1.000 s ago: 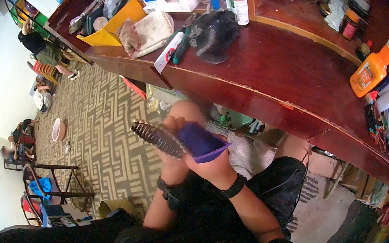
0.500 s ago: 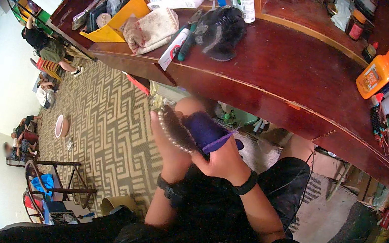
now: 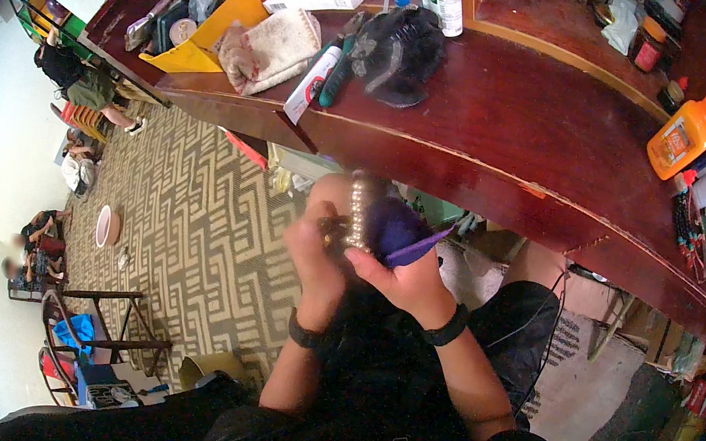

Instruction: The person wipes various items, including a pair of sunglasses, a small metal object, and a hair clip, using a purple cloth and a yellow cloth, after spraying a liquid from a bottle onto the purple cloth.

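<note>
Over my lap, my left hand [image 3: 315,256] is curled at the lower end of a curved dark piece with a row of pale pearl-like beads [image 3: 356,212]. Motion blurs its fingers, and the exact kind of the beaded piece cannot be made out. My right hand [image 3: 416,285] is closed round a folded purple cloth [image 3: 401,234], its thumb reaching the beads. The cloth lies against the right side of the beaded piece, and one corner sticks out past my right fingers. Dark bands circle both my wrists.
Ahead curves a dark red wooden desk [image 3: 511,125]. On it lie a black hairy bundle [image 3: 399,54], green-handled pliers [image 3: 338,70], a white tube [image 3: 311,86] and a stained cloth [image 3: 270,51]. An orange bottle [image 3: 682,136] stands at right. Chairs [image 3: 109,322] and people are off to the left.
The beaded piece has turned from a slant to nearly upright, close against the purple cloth. My left hand has gone from stretched behind it to curled at its lower end.
</note>
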{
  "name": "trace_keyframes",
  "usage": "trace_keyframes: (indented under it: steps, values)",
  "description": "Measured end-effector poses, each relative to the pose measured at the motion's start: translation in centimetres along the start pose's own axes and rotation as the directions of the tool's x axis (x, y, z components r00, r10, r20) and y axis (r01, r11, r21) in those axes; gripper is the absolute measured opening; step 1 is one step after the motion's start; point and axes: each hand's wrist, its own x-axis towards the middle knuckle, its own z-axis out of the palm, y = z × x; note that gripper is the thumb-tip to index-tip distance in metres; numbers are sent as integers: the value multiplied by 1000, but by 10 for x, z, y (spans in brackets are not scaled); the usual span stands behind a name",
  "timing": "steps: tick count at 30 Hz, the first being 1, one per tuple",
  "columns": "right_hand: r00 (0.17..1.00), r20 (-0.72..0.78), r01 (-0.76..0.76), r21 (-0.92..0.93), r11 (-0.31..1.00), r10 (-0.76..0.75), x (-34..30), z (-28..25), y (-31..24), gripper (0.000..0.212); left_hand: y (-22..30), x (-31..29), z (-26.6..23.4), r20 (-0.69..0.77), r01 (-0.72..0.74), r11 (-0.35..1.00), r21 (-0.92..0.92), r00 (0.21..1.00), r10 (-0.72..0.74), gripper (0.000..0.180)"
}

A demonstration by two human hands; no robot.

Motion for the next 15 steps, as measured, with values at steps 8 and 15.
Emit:
trace_keyframes:
  steps: [8,15]
  values:
    - [998,-22,50,-1,999,-50,2,0,-7,57,27,-3,4,60,-148,943,298,989,137,70]
    - [1000,17,11,50,999,-12,4,-2,-10,59,15,-2,5,-55,-125,918,375,986,156,68]
